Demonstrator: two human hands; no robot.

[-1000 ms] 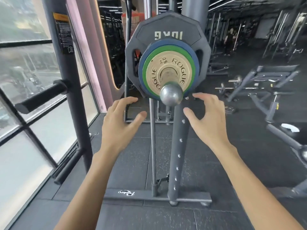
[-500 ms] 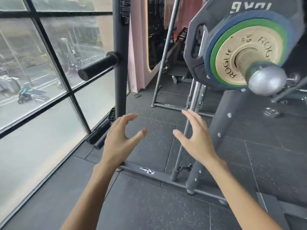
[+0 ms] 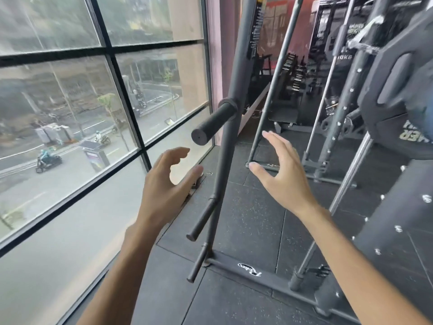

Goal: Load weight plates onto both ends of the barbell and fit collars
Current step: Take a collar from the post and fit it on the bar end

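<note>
Racking fills the space ahead of you. A slanted dark post (image 3: 224, 165) carries a thick round peg (image 3: 213, 124) that points toward you, and two thin pegs (image 3: 201, 218) stick out lower down, above the base bar (image 3: 248, 271) on the rubber floor (image 3: 248, 214). The only load you can see is the black weight plate (image 3: 396, 73) at the upper right edge. It is cut off by the frame, with a blurred patch of blue against it. The barbell itself can't be made out.

Both your bare forearms reach forward with the palms turned toward each other. Your left grip (image 3: 164, 184) is wide open and holds nothing, its fingers loosely curved and the thumb spread. It hangs below and just left of the thick peg's end, in front of the window (image 3: 70, 118). Your right grip (image 3: 283, 177) is also open and holds nothing, its fingers straight and close together with the thumb out to the side. It floats to the right of the post. The post runs down between the two grips. The black weight plate lies up and well to the right of your right grip, and farther still from the left one.
</note>
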